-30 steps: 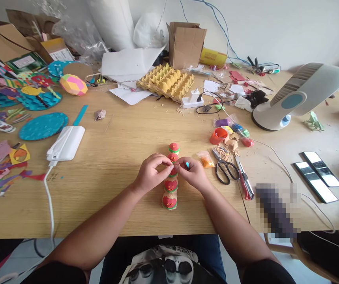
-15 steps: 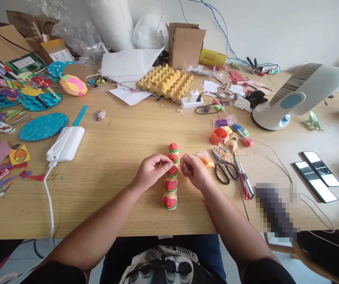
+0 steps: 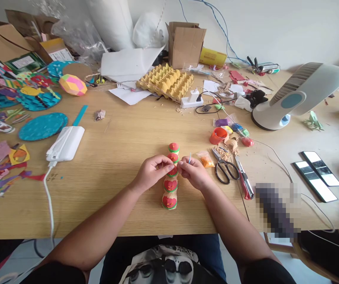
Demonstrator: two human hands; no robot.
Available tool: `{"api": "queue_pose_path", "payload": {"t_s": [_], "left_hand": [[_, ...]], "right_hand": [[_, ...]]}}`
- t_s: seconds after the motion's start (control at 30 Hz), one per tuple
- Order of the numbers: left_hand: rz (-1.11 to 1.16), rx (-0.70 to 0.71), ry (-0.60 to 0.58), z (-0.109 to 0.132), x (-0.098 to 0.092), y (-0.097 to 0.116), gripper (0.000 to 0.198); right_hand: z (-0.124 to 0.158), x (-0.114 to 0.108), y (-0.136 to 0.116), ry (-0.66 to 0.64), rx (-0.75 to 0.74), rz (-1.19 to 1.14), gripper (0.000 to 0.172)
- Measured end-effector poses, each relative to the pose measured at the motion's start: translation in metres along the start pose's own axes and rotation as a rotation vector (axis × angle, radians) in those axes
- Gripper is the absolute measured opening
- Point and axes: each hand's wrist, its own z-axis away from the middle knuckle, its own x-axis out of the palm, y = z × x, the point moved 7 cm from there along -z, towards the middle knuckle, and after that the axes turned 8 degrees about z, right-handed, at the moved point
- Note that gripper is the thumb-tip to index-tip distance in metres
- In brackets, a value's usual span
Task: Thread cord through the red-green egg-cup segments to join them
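Observation:
A row of egg-carton cups (image 3: 170, 185), topped with red clay faces and green rims, lies lengthwise on the table in front of me. Over its middle cups, my left hand (image 3: 155, 169) is closed in a pinch; whatever lies between its fingertips is too small to make out. My right hand (image 3: 194, 172) is closed around a thin blue stick (image 3: 190, 157), whose upper end pokes up past the fingers. The fingertips of both hands nearly meet above the row. Just right of my right hand lies a small bag of orange clay (image 3: 205, 159).
Black-handled scissors (image 3: 227, 169) and a red utility knife (image 3: 244, 179) lie to the right, near an orange cup (image 3: 218, 135). A white power bank (image 3: 66, 144) with a cable and paper scraps (image 3: 3, 150) are on the left. A yellow egg tray (image 3: 166, 82) stands behind.
My right hand has moved slightly left toward my left fingertips and turned, so the blue stick now points upward. The left hand has barely shifted; the cup row stays put.

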Motion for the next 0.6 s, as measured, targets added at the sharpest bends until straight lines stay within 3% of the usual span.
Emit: {"api": "queue_pose_path", "payload": {"t_s": [0.6], "left_hand": [[-0.066,0.02,0.038,-0.001,-0.002,0.002,0.022]], "right_hand": [[0.001,0.0,-0.012,0.006,-0.129,0.184,0.036]]}}
